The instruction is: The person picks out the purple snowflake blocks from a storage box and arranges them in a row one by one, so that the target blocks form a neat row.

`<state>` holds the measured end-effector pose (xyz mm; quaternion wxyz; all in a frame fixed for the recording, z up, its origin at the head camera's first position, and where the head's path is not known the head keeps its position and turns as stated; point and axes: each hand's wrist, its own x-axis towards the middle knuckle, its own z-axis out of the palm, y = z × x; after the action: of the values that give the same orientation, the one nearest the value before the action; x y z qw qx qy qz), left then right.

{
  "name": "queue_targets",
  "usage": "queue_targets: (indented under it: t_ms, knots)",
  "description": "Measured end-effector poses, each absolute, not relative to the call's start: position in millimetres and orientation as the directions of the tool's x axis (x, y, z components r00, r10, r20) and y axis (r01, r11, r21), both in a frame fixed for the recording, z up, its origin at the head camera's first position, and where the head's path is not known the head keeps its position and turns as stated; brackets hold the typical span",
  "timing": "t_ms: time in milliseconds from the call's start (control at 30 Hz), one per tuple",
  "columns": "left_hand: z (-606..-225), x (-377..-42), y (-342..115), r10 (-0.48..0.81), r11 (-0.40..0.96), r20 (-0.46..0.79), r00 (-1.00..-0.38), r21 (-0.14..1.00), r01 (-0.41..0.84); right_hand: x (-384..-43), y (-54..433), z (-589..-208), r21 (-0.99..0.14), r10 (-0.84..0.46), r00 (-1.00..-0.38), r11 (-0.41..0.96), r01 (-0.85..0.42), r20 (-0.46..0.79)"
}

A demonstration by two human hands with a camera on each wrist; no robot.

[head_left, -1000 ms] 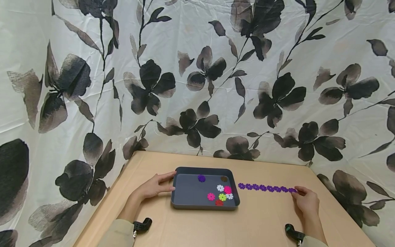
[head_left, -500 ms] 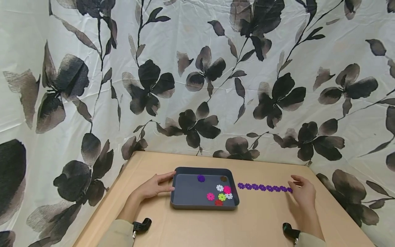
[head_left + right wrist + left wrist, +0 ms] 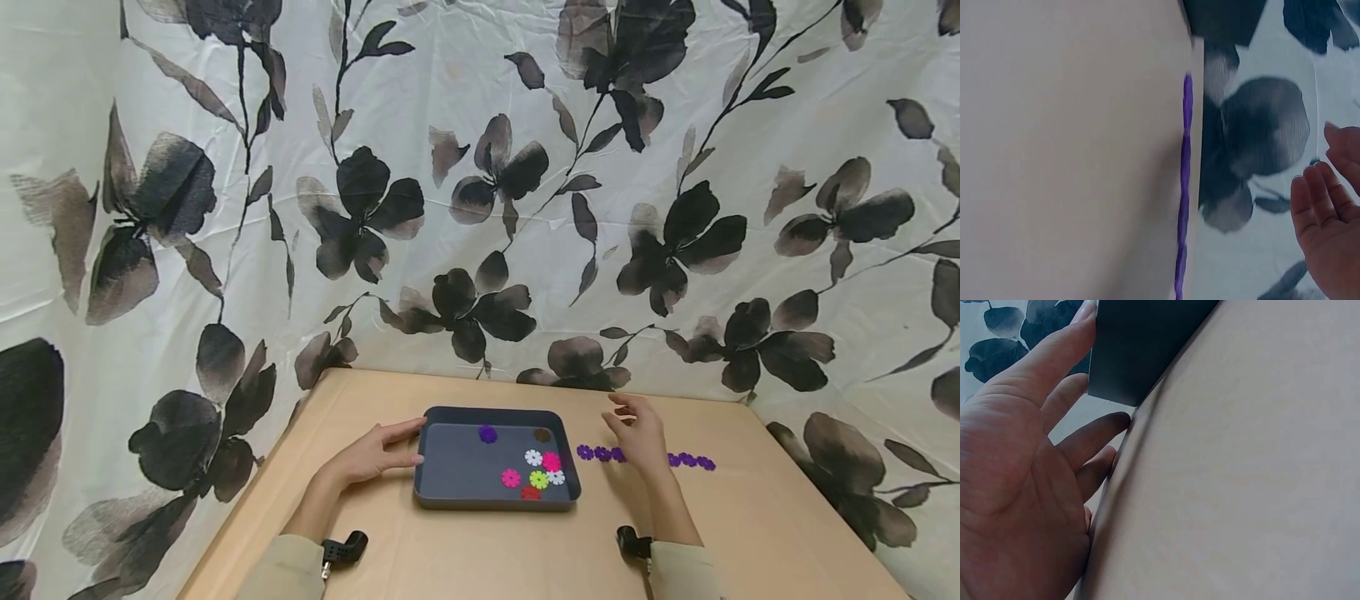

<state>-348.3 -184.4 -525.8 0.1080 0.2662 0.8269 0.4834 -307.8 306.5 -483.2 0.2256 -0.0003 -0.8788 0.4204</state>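
Note:
My left hand (image 3: 367,454) touches the left side of the dark grey tray (image 3: 480,503), fingers extended; the left wrist view shows the tray wall (image 3: 1141,350) at its fingertips. Inside the tray lie a purple snowflake disc (image 3: 488,434), a brown disc (image 3: 542,435), pink discs, white discs, a lime disc (image 3: 538,480) and a red disc (image 3: 531,493). A row of purple snowflake discs (image 3: 697,461) stretches over the table right of the tray. Above that row is my right hand (image 3: 641,437), hiding its middle. Its fingers are loosely bent and hold nothing in the right wrist view.
The light wooden table (image 3: 465,554) runs back to a floral curtain (image 3: 420,342). A small black camera is strapped at each wrist, the left camera (image 3: 346,547) and the right camera (image 3: 633,543) both over the table's front part.
My right hand has let go of the right end of the purple disc row and moved left above it, toward the tray. The left hand stays at the tray.

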Motion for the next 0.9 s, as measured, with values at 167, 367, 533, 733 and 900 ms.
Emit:
queue_targets:
  t_ms: [167, 367, 533, 733, 900]
  knots:
    - [-526.0, -347.6, -186.8, 0.561, 0.380, 0.079, -0.824, 0.860, 0.341, -312.7, 270.3, -483.0, -0.747, 0.173, -0.901, 0.631, -0.208, 0.397]
    - [-523.9, -347.1, -190.7, 0.559, 0.386, 0.079, -0.826, 0.856, 0.343, -317.4, 229.9, -482.2, -0.740, 0.092, -0.887, 0.594, -0.315, 0.452]
    - [-524.5, -346.9, -192.2, 0.567, 0.383, 0.076, -0.820, 0.857, 0.344, -318.6, 202.2, -483.4, -0.750, 0.048, -0.881, 0.548, -0.371, 0.470]
    - [-524.0, -346.0, -193.6, 0.580, 0.359, 0.069, -0.812, 0.873, 0.330, -318.7, 176.1, -485.0, -0.753, 0.032, -0.888, 0.545, -0.369, 0.459]
    - [-523.8, -346.3, -195.2, 0.593, 0.349, 0.067, -0.802, 0.876, 0.331, -317.8, 157.4, -485.8, -0.762, 0.016, -0.898, 0.536, -0.364, 0.439]
